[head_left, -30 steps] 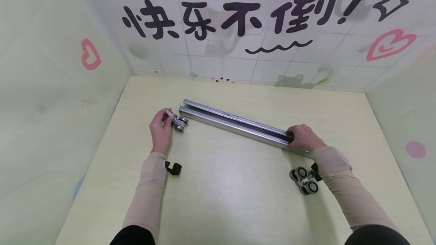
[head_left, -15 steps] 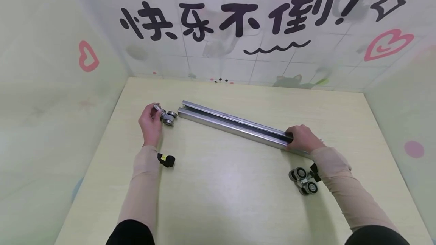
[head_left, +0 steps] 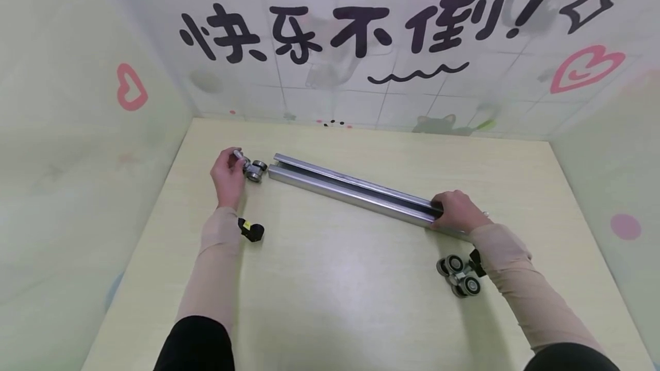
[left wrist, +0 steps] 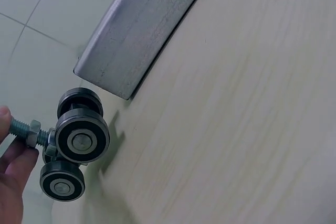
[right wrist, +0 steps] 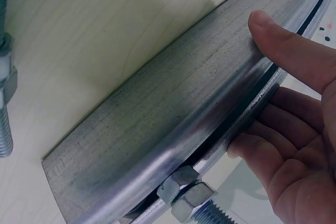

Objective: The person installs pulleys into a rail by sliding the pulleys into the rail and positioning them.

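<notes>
My left hand [head_left: 228,179] pinches the threaded bolt of a roller trolley [head_left: 254,170], whose wheels point right. The wheels are just off the left end of a silver C-shaped metal track [head_left: 350,190], a small gap apart in the left wrist view. The track lies slantwise on the table with its slot upward. Near its right end my right hand [head_left: 456,210] grips it, thumb [right wrist: 283,40] on one side and fingers on the other. In the right wrist view a bolt with two nuts [right wrist: 191,195] sticks out of the slot; what it joins inside is hidden.
Another roller trolley [head_left: 459,276] lies on the table [head_left: 335,291] below my right wrist. Printed curtain-like walls [head_left: 330,90] enclose the back and both sides. Black wrist cameras, such as the left one [head_left: 251,230], sit by each sleeve.
My left hand has carried its roller trolley leftward and slightly toward the back, from just below the track's end to beside it. My right hand keeps its grip in the same place.
</notes>
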A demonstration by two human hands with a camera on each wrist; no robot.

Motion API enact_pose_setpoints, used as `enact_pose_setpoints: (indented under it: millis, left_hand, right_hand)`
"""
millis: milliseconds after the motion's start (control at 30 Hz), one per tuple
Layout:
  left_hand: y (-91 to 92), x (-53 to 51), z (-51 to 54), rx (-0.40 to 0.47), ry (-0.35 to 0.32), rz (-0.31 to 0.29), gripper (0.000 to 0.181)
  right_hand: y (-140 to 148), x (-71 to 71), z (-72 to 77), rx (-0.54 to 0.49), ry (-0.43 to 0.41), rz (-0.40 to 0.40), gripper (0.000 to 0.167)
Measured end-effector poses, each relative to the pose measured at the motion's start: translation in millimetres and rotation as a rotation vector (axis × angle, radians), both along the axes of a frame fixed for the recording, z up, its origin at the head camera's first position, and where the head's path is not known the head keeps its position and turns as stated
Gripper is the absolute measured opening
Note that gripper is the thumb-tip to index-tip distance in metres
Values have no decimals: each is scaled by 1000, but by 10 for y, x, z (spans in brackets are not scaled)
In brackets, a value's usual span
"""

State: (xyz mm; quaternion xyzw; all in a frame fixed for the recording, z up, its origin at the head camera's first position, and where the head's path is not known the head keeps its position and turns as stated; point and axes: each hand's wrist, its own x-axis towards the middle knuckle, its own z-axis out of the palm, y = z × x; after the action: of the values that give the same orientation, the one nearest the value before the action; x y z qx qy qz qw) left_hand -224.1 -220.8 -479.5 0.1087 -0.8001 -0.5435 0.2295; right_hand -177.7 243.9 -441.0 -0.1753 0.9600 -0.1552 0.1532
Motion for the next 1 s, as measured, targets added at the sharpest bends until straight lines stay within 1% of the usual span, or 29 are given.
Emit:
enact_pose_setpoints:
  millis: [267, 533, 633, 867, 1000]
  left_hand:
    - [76, -114, 17, 30, -23, -11, 24]
    - [123, -212, 1, 20, -29, -22, 24]
    - [132, -225, -7, 19, -37, -23, 24]
    - [174, -232, 11, 9, -66, -56, 25]
    - [195, -230, 22, -2, -59, -65, 24]
  right_hand:
    - [3, -3, -2, -7, -7, -5, 50]
    - [27, -9, -28, -10, -5, -1, 49]
    - [28, -15, -34, -11, -4, 4, 49]
    - [39, -16, -43, -17, 0, 3, 49]
    - [43, -17, -48, -24, -4, 1, 49]
